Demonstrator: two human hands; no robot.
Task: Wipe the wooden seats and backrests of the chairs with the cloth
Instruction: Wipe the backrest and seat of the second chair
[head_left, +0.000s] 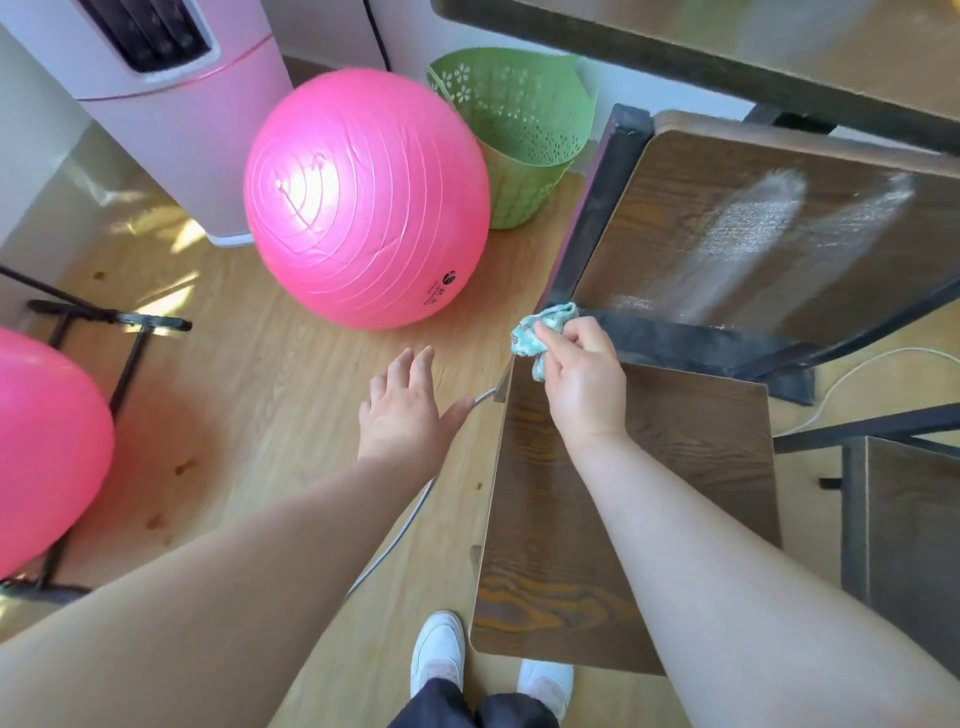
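Head view: right hand (582, 379) grips the bunched cloth (540, 327) at the chair backrest's (623, 519) left corner, nearest the seat (753, 234). Left hand (405, 410) is released, fingers straight, left of the backrest, above the floor (260, 415).

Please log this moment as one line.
right hand: grips cloth at chair frame corner | left hand: open, holding nothing | seat: streaked

A ball (363, 202) sits on the floor (291, 374) left of the chair (753, 249). A basket (524, 140) stands behind the ball, near the chair. A counter (779, 62) stands behind the chair, and a second ball (41, 452) lies far left.
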